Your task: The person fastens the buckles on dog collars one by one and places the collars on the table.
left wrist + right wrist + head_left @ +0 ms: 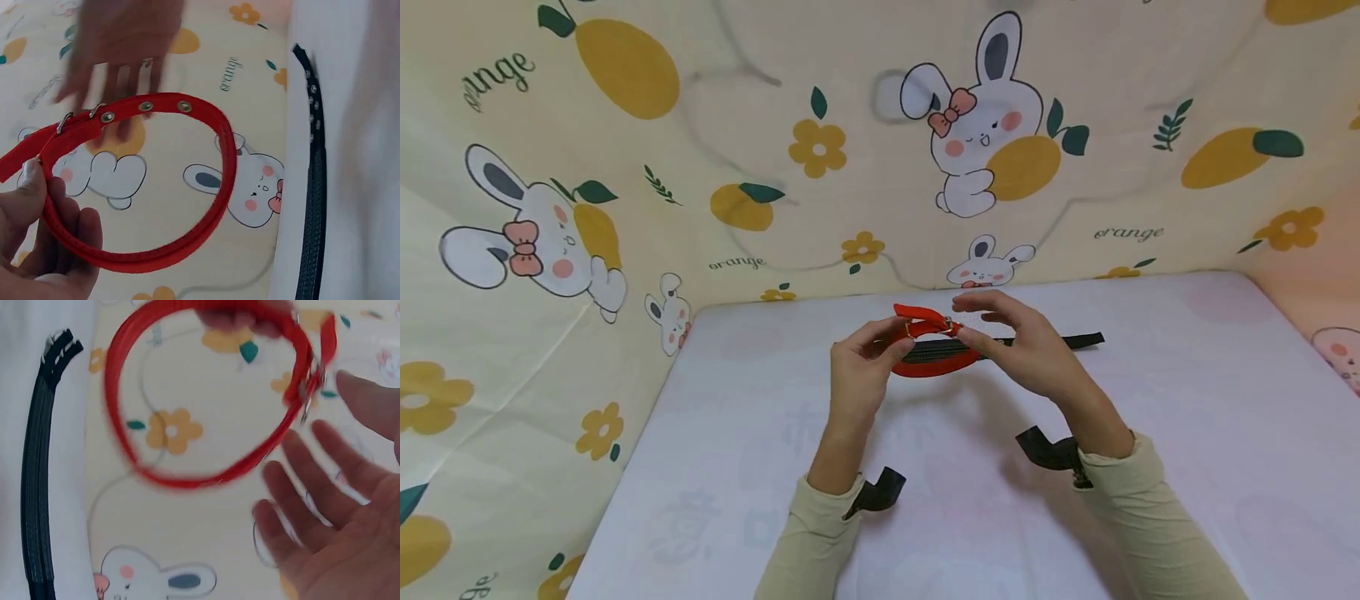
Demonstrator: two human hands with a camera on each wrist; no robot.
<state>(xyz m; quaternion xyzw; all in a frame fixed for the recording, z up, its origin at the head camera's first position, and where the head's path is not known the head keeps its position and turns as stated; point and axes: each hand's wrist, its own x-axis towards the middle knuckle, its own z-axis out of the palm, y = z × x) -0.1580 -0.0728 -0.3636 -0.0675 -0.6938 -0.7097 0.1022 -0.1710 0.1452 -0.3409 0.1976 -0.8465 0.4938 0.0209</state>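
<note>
A red collar (934, 367) with a metal buckle is held up above the table, fastened into a loop. My left hand (861, 358) pinches it between thumb and fingers beside the buckle. In the left wrist view the loop of the collar (230, 156) shows metal eyelets along its far side, and the strap's free end sticks out past the buckle. Close to the buckle, my right hand (337, 512) has its fingers spread and relaxed, with nothing gripped. A dark collar (312, 206) with eyelets near one end lies on the table behind the red one.
The white table (737, 467) has faint printed marks. A cream cloth (865, 50) with rabbits, oranges and flowers hangs behind and at the sides. Black straps (880, 492) stick out from both sleeve cuffs.
</note>
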